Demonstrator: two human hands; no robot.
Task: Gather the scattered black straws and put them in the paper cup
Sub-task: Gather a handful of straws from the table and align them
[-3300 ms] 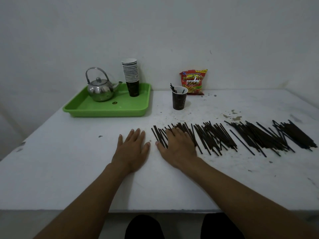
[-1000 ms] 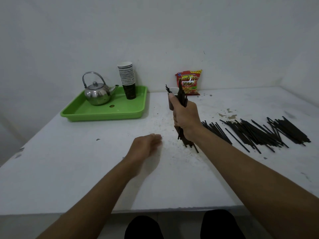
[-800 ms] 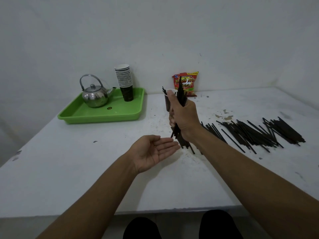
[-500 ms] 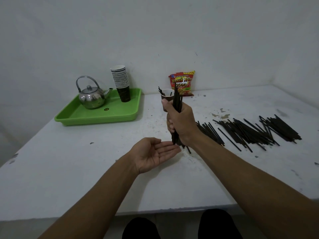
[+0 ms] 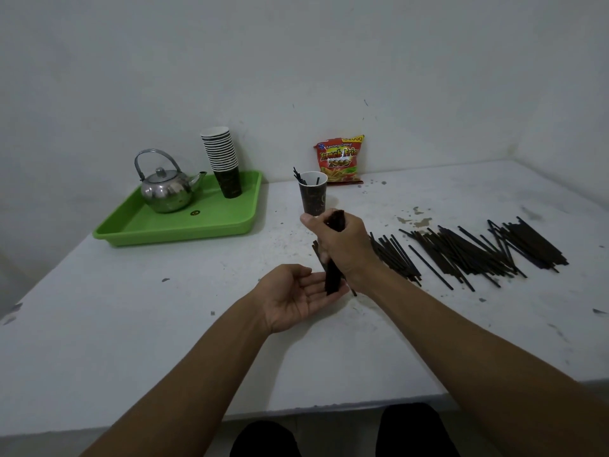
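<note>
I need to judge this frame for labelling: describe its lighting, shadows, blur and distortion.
Head view: dim, even light with a greenish-grey cast; soft shadows under the left hand and both forearms. Wide-angle bending curves the table edges. The bundle of straws in the right hand blurs into one dark mass; the snack bag print stays readable.

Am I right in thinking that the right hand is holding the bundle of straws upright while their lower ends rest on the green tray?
Not quite. The head view shows the right hand gripping the bundle of straws upright, but its lower ends rest on the open palm of the left hand, not on the green tray, which sits farther back on the left.
</note>
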